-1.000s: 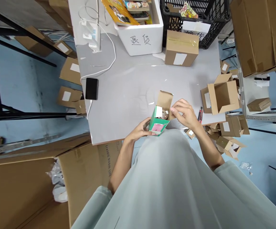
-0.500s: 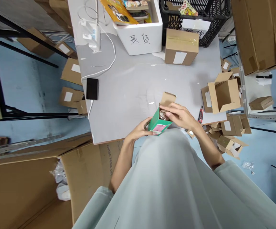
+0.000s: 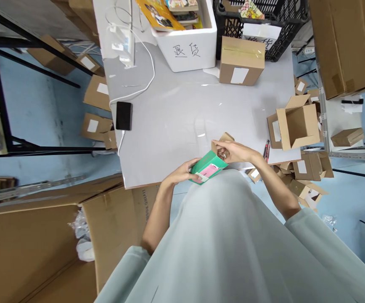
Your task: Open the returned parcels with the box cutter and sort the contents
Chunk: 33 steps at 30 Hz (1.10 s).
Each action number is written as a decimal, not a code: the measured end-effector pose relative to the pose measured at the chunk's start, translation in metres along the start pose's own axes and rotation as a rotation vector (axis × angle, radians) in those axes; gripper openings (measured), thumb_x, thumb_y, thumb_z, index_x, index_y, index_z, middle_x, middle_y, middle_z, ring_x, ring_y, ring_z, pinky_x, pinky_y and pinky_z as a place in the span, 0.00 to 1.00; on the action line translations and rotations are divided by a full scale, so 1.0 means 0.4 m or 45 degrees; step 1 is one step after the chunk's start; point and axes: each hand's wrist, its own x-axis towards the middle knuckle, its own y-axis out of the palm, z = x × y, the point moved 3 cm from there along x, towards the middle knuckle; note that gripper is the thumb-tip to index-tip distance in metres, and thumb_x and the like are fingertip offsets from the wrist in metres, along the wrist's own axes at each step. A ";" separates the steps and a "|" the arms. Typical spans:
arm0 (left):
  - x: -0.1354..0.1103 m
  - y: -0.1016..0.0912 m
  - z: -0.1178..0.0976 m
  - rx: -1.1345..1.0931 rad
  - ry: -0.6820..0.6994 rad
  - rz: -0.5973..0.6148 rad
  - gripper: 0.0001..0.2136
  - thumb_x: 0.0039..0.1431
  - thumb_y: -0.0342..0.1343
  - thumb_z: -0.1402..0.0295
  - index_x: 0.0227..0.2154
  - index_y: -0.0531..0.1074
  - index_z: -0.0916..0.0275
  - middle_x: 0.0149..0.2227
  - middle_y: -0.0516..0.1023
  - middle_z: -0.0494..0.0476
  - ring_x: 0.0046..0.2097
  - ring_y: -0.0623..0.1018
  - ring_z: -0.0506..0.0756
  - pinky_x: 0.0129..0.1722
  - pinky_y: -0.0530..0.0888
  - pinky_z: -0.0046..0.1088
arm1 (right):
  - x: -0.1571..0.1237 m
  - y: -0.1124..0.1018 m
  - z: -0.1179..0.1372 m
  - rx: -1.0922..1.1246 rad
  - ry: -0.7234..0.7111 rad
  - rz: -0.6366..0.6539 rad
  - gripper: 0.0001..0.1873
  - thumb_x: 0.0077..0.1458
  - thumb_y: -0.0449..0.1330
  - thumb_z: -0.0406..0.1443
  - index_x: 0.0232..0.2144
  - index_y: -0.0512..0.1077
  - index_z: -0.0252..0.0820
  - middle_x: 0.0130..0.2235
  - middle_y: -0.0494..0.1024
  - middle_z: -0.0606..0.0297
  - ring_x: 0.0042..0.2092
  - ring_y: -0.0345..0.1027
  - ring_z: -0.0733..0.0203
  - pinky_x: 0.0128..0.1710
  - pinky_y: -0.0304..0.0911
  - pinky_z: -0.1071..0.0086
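Note:
My left hand (image 3: pixel 184 173) grips the closed end of a small green box (image 3: pixel 201 163) with a pink panel on its side. The box is tilted above the table's front edge, its open end toward the right. At that mouth, the bent fingers of my right hand (image 3: pixel 233 150) press against a shiny brownish item (image 3: pixel 222 155), mostly hidden inside the box and behind the fingers. A brown cardboard flap (image 3: pixel 226 136) stands up behind the fingers. Whether the right fingertips pinch the item, the flap or both is unclear.
On the grey table (image 3: pixel 163 122) lie a black phone (image 3: pixel 124 116) on a white cable and a red-black cutter (image 3: pixel 266 150). A white bin (image 3: pixel 189 52), black crate (image 3: pixel 283 42) and closed carton (image 3: pixel 242 61) stand behind. An open carton (image 3: pixel 299 124) sits at the right.
The green box has rolled so that its pink panel faces up more. My right hand has moved closer over the mouth, its fingers more bent, and the flap shows less.

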 end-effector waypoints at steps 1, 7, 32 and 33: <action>-0.004 -0.004 0.005 -0.027 -0.020 0.006 0.43 0.43 0.78 0.57 0.65 0.76 0.55 0.64 0.82 0.62 0.64 0.81 0.70 0.59 0.82 0.48 | 0.006 0.003 -0.021 0.096 0.004 0.009 0.45 0.53 0.74 0.38 0.72 0.70 0.49 0.48 0.85 0.64 0.45 0.80 0.56 0.53 0.79 0.55; -0.045 -0.043 0.018 -0.147 -0.056 0.019 0.40 0.50 0.77 0.50 0.66 0.77 0.54 0.65 0.82 0.64 0.65 0.81 0.71 0.58 0.82 0.44 | -0.010 -0.024 -0.110 0.537 0.164 -0.392 0.46 0.47 0.77 0.50 0.66 0.72 0.44 0.54 0.85 0.56 0.53 0.80 0.53 0.56 0.77 0.56; 0.162 -0.039 0.178 -0.480 -0.543 -0.931 0.32 0.59 0.74 0.68 0.64 0.72 0.70 0.63 0.81 0.77 0.63 0.82 0.70 0.61 0.82 0.49 | -0.043 -0.053 -0.130 0.784 0.349 -1.120 0.30 0.47 0.76 0.57 0.47 0.84 0.49 0.45 0.85 0.63 0.44 0.75 0.58 0.39 0.72 0.68; 0.161 -0.039 0.174 -0.438 -0.562 -0.977 0.33 0.58 0.74 0.69 0.65 0.72 0.71 0.67 0.77 0.79 0.68 0.78 0.72 0.65 0.79 0.50 | -0.043 -0.047 -0.123 0.753 0.357 -1.108 0.30 0.47 0.76 0.57 0.47 0.84 0.48 0.45 0.85 0.63 0.45 0.76 0.57 0.39 0.72 0.68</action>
